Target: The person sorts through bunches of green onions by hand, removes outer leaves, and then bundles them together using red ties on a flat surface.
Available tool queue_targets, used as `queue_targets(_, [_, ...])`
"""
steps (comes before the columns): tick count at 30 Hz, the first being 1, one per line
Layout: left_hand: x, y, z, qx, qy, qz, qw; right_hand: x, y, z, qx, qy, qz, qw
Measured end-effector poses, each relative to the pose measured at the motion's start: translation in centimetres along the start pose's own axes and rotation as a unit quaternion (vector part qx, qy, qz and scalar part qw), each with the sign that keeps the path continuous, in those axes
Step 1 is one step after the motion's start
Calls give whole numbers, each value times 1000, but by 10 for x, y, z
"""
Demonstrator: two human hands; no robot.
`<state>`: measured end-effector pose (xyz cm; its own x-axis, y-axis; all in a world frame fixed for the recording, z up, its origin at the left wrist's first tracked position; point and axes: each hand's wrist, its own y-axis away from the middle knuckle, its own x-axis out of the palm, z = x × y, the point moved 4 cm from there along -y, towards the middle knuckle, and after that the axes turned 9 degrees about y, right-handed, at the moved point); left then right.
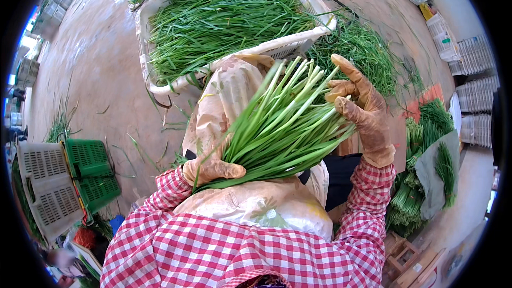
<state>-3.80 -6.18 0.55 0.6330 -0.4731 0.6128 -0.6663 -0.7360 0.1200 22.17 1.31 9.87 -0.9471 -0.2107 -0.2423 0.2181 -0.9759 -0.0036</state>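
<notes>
Left fingers (232,170) wrapped round green stalks (285,128), right fingers (353,70) spread, crate rim (298,37) just beyond.

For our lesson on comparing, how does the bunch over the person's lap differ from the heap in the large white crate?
The bunch is much smaller than the heap. The bunch is held by the left hand; the heap rests in the white crate. The bunch shows pale ends; the heap looks mostly green. Both have long, thin leaves.
</notes>
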Motion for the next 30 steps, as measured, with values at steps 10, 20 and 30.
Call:
queue_targets(10, [-29, -2, 20, -101, 101, -197, 970, 4, 13, 5, -13, 115, -61, 991])
queue_targets(20, [-16, -2, 14, -58, 3, -165, 985, 11, 2, 44, -309, 435, -183, 826])
queue_targets(30, [2, 5, 3, 41, -42, -89, 994, 35, 16, 40, -247, 539, -126, 796])
